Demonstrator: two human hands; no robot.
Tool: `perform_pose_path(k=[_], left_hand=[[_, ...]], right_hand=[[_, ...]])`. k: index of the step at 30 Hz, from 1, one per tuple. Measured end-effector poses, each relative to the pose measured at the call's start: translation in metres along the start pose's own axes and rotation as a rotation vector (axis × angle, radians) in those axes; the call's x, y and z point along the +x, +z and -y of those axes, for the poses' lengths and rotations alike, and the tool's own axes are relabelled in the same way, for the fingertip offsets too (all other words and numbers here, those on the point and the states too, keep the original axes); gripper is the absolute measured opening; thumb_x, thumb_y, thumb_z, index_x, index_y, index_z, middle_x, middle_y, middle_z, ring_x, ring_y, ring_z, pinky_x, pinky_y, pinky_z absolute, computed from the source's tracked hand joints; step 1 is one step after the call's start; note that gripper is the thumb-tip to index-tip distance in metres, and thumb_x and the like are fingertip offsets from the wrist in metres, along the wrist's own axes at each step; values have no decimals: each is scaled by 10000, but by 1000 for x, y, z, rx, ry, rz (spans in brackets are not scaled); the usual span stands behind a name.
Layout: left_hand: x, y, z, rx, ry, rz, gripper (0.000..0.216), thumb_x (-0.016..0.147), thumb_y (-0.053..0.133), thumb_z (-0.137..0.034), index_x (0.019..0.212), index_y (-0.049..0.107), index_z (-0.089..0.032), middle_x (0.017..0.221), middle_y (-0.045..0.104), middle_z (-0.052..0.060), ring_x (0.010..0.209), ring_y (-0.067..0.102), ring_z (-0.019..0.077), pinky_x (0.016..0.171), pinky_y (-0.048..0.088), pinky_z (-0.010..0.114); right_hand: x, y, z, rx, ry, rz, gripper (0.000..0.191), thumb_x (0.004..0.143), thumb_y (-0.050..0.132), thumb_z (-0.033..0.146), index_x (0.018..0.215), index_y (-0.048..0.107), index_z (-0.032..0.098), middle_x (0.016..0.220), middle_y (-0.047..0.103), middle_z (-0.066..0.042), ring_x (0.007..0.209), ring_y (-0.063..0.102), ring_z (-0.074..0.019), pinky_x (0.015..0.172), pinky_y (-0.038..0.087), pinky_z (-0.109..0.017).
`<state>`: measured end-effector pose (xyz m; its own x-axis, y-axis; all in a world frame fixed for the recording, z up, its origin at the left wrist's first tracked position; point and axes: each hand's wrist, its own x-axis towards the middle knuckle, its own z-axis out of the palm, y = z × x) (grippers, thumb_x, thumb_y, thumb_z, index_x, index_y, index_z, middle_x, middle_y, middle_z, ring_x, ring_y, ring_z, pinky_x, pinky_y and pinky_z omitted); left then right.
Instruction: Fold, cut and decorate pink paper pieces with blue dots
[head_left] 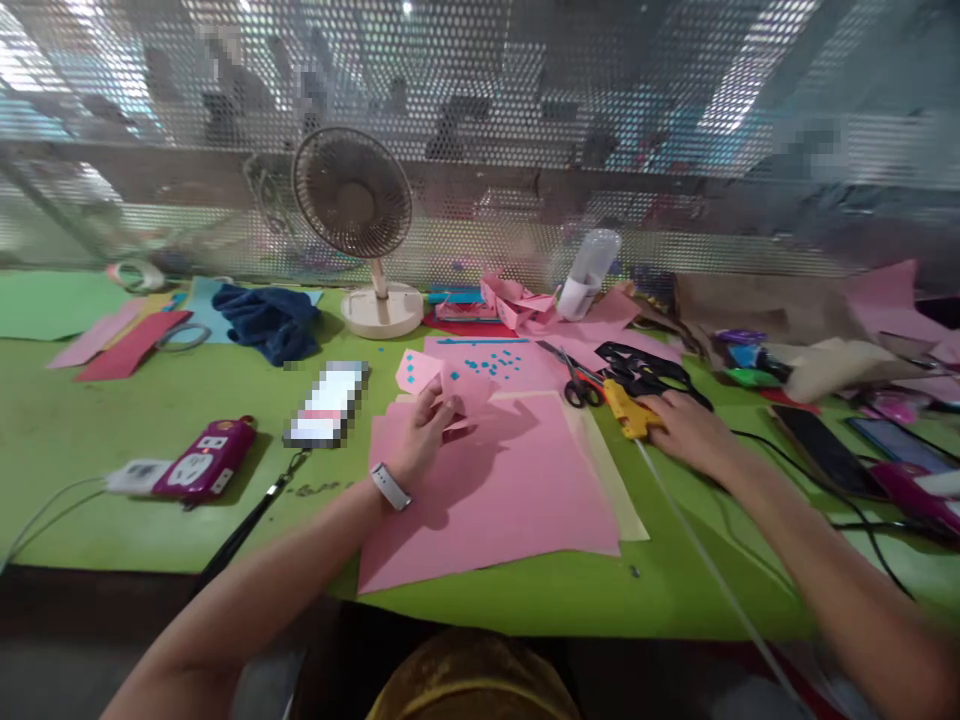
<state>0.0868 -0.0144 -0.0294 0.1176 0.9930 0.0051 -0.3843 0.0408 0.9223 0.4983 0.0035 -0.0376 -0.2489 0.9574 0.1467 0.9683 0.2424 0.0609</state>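
Between the thumb and fingers of my left hand (pixel 429 430) is a folded pink paper piece (pixel 466 388), lifted over a large pink sheet (pixel 495 500). Blue diamond shapes mark its left flap. My right hand (pixel 686 430) grips a yellow glue gun (pixel 625 408), which lies on the table pointing away to the left. A long pale strand (pixel 705 560) trails from the gun toward the table's front edge. Black-handled scissors (pixel 581 385) rest just left of the gun. Small blue paper bits (pixel 491 366) are scattered on another pink sheet behind my left hand.
A white fan (pixel 382 310) stands at the back, beside a dark blue cloth (pixel 270 320). Left of the sheets lie a phone (pixel 328 405) and a purple power strip (pixel 210 462). A black item (pixel 649 370), a dark phone (pixel 823 450) and cables occupy the right. Metal mesh rises behind.
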Motion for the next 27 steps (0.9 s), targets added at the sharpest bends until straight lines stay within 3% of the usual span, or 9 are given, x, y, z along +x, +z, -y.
perform_pose_path(k=[4, 7, 9, 11, 14, 18, 22, 27], left_hand=[[0, 0, -1, 56, 16, 1, 403, 739, 736, -503, 911, 553, -188, 817, 526, -23, 768, 550, 102, 763, 587, 315], [-1, 0, -1, 79, 13, 2, 414, 745, 726, -527, 885, 546, -180, 836, 531, -18, 791, 561, 106, 772, 584, 308], [-3, 2, -1, 71, 6, 21, 418, 752, 720, -533, 894, 542, -182, 840, 542, -18, 811, 580, 115, 789, 582, 315], [-6, 3, -2, 53, -3, 45, 417, 758, 718, -530, 912, 540, -186, 847, 558, -15, 826, 599, 125, 799, 580, 321], [-8, 5, -2, 45, 4, 56, 400, 764, 722, -513, 915, 549, -185, 838, 555, -20, 810, 590, 114, 826, 576, 328], [-10, 7, -1, 76, 9, 78, 362, 781, 722, -477, 939, 578, -185, 851, 548, -14, 820, 573, 117, 841, 580, 351], [-13, 10, 0, 67, -11, 100, 363, 800, 711, -453, 1019, 573, -199, 861, 574, -4, 860, 591, 140, 851, 579, 373], [-14, 12, 2, 87, -20, 110, 369, 807, 703, -457, 1035, 566, -200, 856, 585, -4, 857, 598, 140, 851, 582, 373]], right_hand=[[1, -20, 9, 509, 170, -207, 375, 712, 570, 202, 1087, 577, 196, 1037, 614, -135, 975, 579, -268, 859, 441, -376], [9, -44, 53, 1124, 337, -348, 294, 636, 635, 251, 924, 583, 222, 817, 574, -32, 703, 538, -166, 646, 433, -303], [14, -58, 96, 1510, 312, -331, 300, 619, 638, 269, 910, 585, 213, 787, 553, -9, 635, 502, -126, 555, 394, -260], [16, -65, 137, 1686, 257, -209, 284, 659, 651, 317, 906, 596, 190, 696, 516, 17, 527, 413, -86, 470, 320, -229], [11, -57, 179, 1667, 253, -14, 330, 684, 692, 375, 923, 612, 162, 642, 494, 36, 493, 377, -73, 449, 312, -220], [-4, -34, 193, 1500, 190, 156, 316, 758, 662, 445, 909, 598, 175, 683, 553, 14, 576, 481, -108, 531, 414, -242], [-10, -29, 190, 1433, 68, 133, 227, 832, 605, 395, 961, 560, 214, 770, 595, 6, 579, 492, -107, 524, 420, -234], [-6, -42, 193, 1259, -69, -31, 134, 806, 609, 303, 905, 565, 224, 855, 586, -26, 710, 548, -143, 622, 467, -266]])
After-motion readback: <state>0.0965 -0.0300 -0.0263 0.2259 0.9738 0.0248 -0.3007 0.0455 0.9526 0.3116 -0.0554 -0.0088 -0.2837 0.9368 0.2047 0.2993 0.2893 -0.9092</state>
